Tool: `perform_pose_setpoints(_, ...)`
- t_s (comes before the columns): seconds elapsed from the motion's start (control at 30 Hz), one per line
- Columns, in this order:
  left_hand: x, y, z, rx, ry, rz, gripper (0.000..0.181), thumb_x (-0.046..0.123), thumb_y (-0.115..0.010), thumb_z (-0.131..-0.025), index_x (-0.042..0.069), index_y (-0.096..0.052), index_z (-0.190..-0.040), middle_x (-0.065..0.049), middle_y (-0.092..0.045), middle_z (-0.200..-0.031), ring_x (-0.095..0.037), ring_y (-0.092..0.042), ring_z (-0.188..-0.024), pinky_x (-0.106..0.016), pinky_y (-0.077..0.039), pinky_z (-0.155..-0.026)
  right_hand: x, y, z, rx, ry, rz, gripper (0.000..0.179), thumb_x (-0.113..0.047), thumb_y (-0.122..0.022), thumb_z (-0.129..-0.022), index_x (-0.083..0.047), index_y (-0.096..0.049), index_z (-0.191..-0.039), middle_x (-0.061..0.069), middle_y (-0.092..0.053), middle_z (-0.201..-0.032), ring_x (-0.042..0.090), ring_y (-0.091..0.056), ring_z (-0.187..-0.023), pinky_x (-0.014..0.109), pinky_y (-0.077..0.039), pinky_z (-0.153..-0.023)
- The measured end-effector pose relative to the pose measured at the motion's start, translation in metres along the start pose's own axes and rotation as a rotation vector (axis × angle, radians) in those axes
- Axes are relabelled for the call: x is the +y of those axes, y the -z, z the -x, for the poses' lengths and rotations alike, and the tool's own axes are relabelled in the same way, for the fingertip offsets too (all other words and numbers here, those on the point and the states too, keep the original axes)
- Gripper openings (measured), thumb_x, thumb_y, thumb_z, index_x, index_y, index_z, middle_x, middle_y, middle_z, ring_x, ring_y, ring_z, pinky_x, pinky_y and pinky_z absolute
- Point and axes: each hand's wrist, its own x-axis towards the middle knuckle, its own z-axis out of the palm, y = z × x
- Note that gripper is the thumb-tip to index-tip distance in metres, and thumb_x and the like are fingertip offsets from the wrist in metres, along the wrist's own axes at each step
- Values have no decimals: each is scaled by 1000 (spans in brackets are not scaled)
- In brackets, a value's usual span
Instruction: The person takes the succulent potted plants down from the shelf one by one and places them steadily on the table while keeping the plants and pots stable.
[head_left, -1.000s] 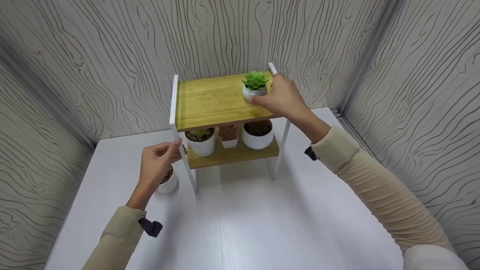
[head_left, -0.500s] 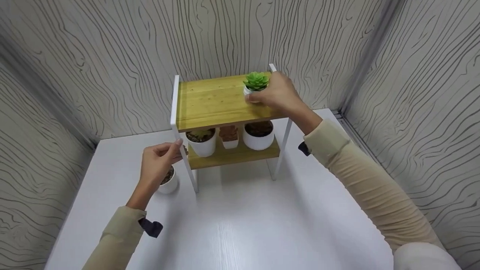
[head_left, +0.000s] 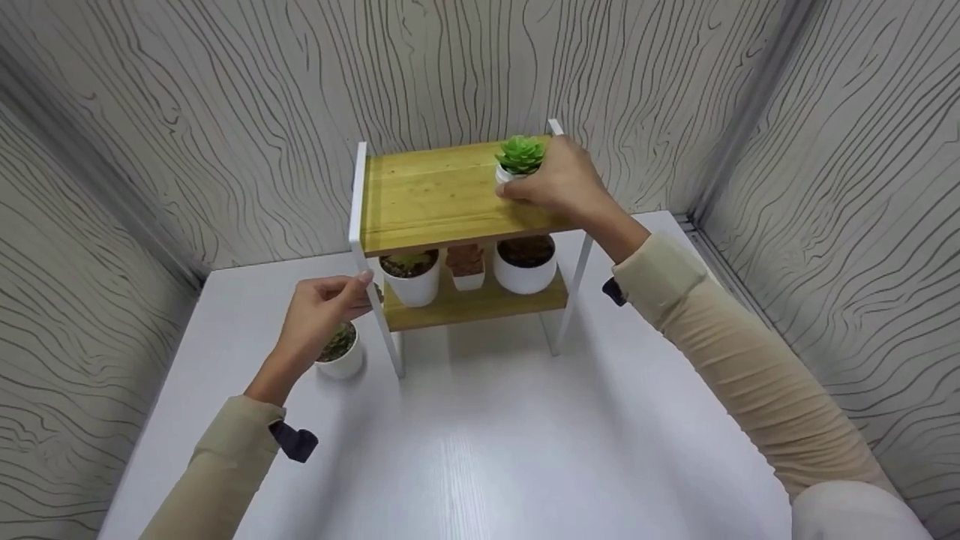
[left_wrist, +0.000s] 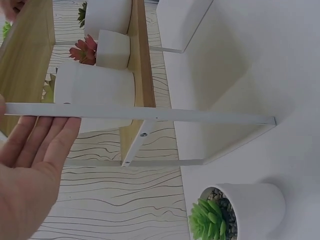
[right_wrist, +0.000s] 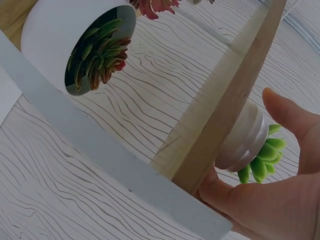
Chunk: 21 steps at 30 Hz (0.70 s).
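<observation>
On the right end of the upper wooden board (head_left: 427,195) stands a small green potted succulent (head_left: 520,154) in a ribbed white pot. My right hand (head_left: 574,184) holds that pot, its thumb across the front and its fingers round the far side. The right wrist view shows the pot (right_wrist: 242,140) upright against the board between thumb and fingers. At the shelf's left side my left hand (head_left: 319,311) pinches the white front leg (head_left: 388,334). In the left wrist view the fingers (left_wrist: 57,140) lie behind that leg; the thumb is mostly cut off by the frame edge.
On the lower board (head_left: 442,313) stand a white potted plant (head_left: 411,289), a small pot with a red succulent (head_left: 466,262) and a wide round pot (head_left: 525,277). Another potted succulent (head_left: 343,364) stands on the white table (head_left: 480,450) by the left hand. Wood-grain panels enclose the back and sides.
My right thumb has slid left across the front of the small pot, covering more of it. The left hand keeps its place on the leg. The head view has shifted slightly.
</observation>
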Motion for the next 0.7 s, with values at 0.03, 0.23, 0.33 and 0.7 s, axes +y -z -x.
perform_pose_setpoints(0.03,1,2,-1,-17,4,-13,63,55,-64,-101,0,-72,-130,-21,-73,-132,-31,-75,-118,-34,-60,-100,0,0,0,2,5,-3,69,-30,-87,-84,1,-58,-139,16,-62,-140,26,-57,-124,44,-48,-115)
perform_pose_setpoints(0.23,4,9,-4,-87,7,-67,66,58,-61,-102,0,-71,-131,-20,-71,-135,-32,-74,-121,-35,-59,-102,0,-2,-3,13,53,-17,60,-27,-86,-84,0,-64,-133,16,-66,-134,25,-58,-118,44,-49,-112)
perform_pose_setpoints(0.33,6,10,-6,-96,0,-82,66,58,-60,-102,0,-71,-131,-20,-71,-136,-32,-73,-122,-35,-59,-102,0,-1,-4,7,62,-13,60,-26,-85,-85,-1,-64,-135,16,-67,-135,26,-60,-122,44,-48,-114)
perform_pose_setpoints(0.7,4,10,-4,-90,-30,-102,66,60,-59,-102,1,-72,-129,-18,-73,-134,-30,-75,-118,-37,-59,-102,0,-1,-3,-15,53,-16,64,-29,-86,-85,-4,-62,-140,15,-64,-141,28,-59,-131,45,-45,-119)
